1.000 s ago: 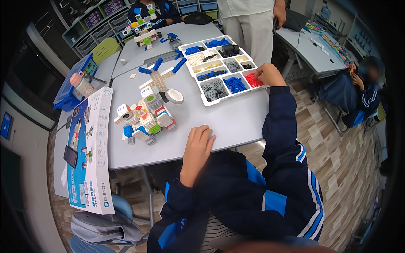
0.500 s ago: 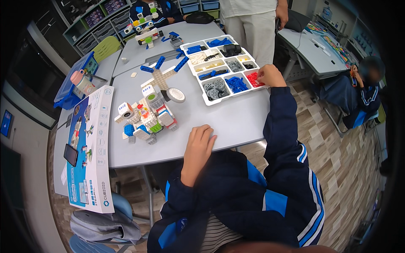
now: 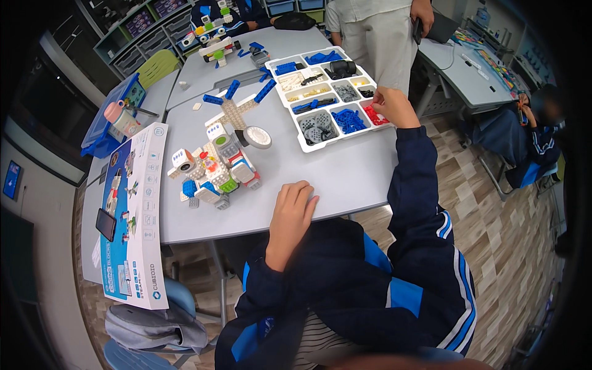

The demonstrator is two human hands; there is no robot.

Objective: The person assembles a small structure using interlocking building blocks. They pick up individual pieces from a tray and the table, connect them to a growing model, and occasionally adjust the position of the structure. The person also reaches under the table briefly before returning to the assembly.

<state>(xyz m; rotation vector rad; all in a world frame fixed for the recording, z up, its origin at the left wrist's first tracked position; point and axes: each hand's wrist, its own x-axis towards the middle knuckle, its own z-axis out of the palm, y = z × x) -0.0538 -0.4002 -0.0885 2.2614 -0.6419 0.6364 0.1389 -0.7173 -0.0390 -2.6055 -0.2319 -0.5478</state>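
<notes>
The fingertips point(image 3: 375, 102) of your right hand point(image 3: 394, 106) are bending down over the red pieces point(image 3: 374, 116); you are bringing thumb and fingers close together there, but I cannot tell whether they are gripping a piece. Those red pieces are lying in the near right corner compartment of the white tray point(image 3: 311, 146), partly hidden by your hand. Your left hand point(image 3: 292, 213) is resting palm down at the near edge of the grey table point(image 3: 336, 179), its fingers loosely extended and slightly curled, with nothing visible in its grasp.

Just left of the red pieces, small blue pieces point(image 3: 349, 121) are filling the next compartment, and grey pieces point(image 3: 317, 127) are occupying the one beyond that. Farther up the tray, small grey parts point(image 3: 347, 93) and black parts point(image 3: 365, 94) are sitting in their own compartments.

Left of the tray, a block model point(image 3: 213, 169) is standing on the table, mixing white, grey, green, red and blue parts, with a white disc point(image 3: 257, 137) sticking out at its right. Behind it, blue bars point(image 3: 264, 91) are lying around a pale studded piece point(image 3: 232, 113).

Along the table's left side, a printed box point(image 3: 148, 234) is lying with a phone point(image 3: 106, 224) on it, and a pink-capped bottle point(image 3: 123, 121) is standing near a blue bin point(image 3: 100, 144). Past the tray, a person in pale trousers point(image 3: 385, 55) is standing.
</notes>
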